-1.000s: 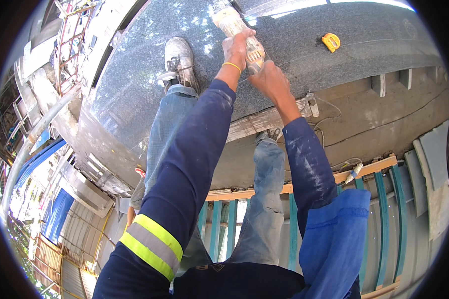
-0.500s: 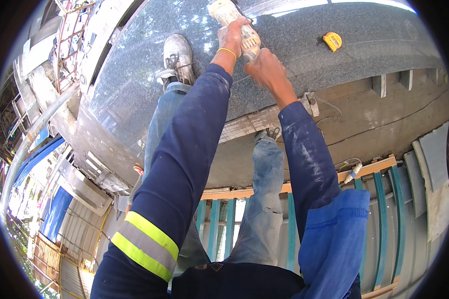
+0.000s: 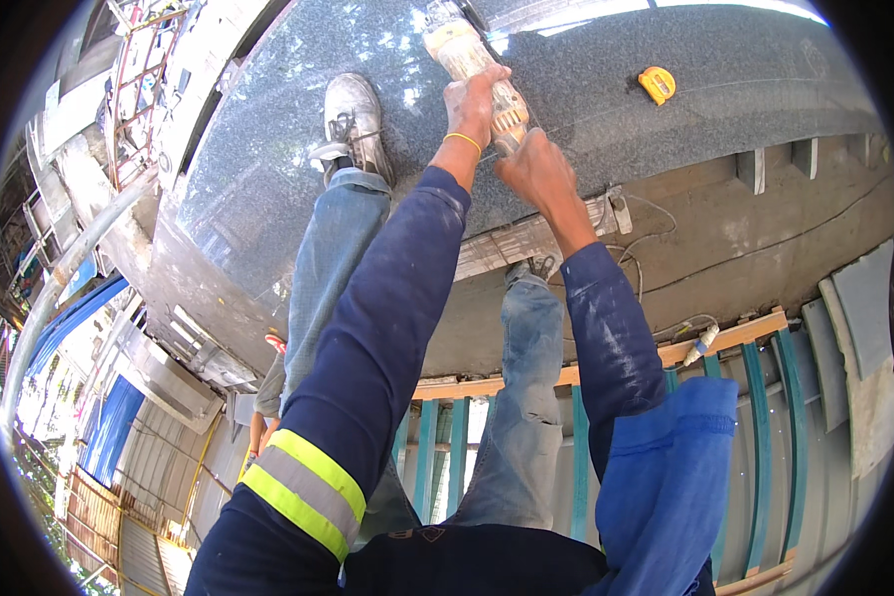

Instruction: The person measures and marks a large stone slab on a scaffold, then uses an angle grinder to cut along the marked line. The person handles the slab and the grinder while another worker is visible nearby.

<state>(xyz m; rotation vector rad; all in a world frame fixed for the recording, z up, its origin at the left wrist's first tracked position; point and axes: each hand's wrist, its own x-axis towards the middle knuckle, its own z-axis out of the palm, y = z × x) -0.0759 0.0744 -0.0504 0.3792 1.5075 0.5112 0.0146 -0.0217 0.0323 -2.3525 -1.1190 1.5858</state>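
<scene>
The person's left hand (image 3: 472,99) and right hand (image 3: 534,169) are both closed around a dusty, cream-coloured angle grinder (image 3: 472,62), the left hand higher on its rounded body and the right hand lower, near its ribbed rear end. The tool lies against a large slab of speckled grey granite (image 3: 298,169) with a polished, flecked surface and a curved outer edge. A thin yellow band circles the left wrist. A worn grey shoe (image 3: 353,119) stands flat on the slab just left of the hands, above a faded blue denim leg. A small yellow tape measure (image 3: 657,84) rests on the slab well apart to the right. Both sleeves are dark blue cloth, the left with a reflective yellow and grey stripe. Below the slab run a pale wooden batten (image 3: 541,238) and teal metal bars (image 3: 755,417).
</scene>
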